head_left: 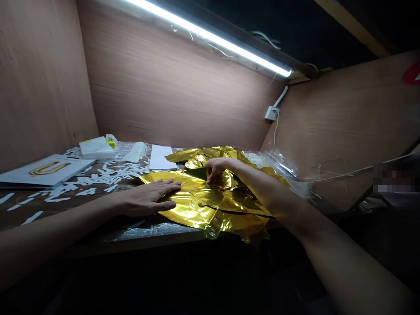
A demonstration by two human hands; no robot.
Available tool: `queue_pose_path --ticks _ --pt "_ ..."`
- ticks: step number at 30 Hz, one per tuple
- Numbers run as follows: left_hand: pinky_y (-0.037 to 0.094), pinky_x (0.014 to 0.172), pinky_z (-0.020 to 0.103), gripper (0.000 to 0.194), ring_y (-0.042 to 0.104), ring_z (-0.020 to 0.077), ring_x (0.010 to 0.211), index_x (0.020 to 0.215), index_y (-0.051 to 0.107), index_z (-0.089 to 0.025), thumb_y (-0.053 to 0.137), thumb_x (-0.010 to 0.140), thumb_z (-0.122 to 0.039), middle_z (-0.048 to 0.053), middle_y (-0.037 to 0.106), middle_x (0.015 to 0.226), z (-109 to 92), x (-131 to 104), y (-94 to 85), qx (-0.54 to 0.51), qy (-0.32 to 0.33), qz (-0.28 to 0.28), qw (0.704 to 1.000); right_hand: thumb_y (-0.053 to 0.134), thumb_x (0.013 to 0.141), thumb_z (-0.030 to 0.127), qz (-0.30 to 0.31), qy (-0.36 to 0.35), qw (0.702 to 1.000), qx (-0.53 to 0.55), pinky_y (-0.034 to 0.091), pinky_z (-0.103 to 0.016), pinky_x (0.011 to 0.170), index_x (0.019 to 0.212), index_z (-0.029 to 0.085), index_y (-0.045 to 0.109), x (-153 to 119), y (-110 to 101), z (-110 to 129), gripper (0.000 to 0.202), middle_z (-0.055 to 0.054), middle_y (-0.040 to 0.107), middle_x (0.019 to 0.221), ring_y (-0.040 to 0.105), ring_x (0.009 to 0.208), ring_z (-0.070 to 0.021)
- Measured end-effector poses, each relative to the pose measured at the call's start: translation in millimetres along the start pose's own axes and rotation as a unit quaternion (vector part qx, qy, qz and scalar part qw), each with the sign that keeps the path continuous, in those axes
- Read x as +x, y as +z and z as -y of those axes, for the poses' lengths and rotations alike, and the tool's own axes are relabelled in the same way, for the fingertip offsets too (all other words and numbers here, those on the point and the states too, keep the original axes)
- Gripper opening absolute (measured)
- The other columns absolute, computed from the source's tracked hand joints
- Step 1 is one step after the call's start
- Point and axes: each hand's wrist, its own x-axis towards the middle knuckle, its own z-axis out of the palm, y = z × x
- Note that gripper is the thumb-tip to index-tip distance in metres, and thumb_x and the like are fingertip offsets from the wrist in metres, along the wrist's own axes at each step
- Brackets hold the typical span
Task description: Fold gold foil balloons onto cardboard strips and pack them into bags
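Note:
Shiny gold foil sheets (pixel 187 208) lie in a loose, overlapping pile at the middle of the table, some hanging past its front edge. My left hand (pixel 147 197) rests palm down on the pile's left part, fingers stretched out. Over the middle of the pile, my right hand (pixel 216 168) is closed with its fingertips pointing down at the foil; what it pinches, if anything, is too small to make out. More gold foil lies behind and to the right of it.
Many white strips (pixel 95 179) litter the table's left side. A white booklet with a gold U (pixel 49 170), a white card (pixel 162 157) and white packets (pixel 96 148) lie there. Clear plastic (pixel 282 164) is at the right. A person (pixel 398 188) is partly visible at the far right.

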Motion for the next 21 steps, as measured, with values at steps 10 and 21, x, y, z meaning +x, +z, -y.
queue_pose_path --ticks 10,21 --pt "0.017 0.126 0.046 0.087 0.017 0.0324 0.157 0.162 0.031 -0.019 0.031 0.096 -0.076 0.008 0.021 0.169 -2 3 1.3 0.005 -0.019 0.006 1.000 0.083 0.069 0.051 -0.104 -0.078 0.990 -0.055 0.034 -0.026 0.059 0.079 0.015 0.070 -23 -17 -16 0.039 0.002 0.062 0.071 0.052 0.068 -0.0127" --pt "0.023 0.124 0.048 0.083 0.024 0.0344 0.155 0.160 0.036 -0.023 0.037 0.096 -0.075 0.008 0.028 0.167 7 1 5.7 -0.010 0.009 -0.021 1.000 0.090 0.064 0.028 -0.082 0.037 0.973 0.213 0.060 -0.033 0.073 0.143 0.019 0.059 -77 -19 -59 0.086 -0.007 0.073 0.093 0.069 0.080 -0.0211"
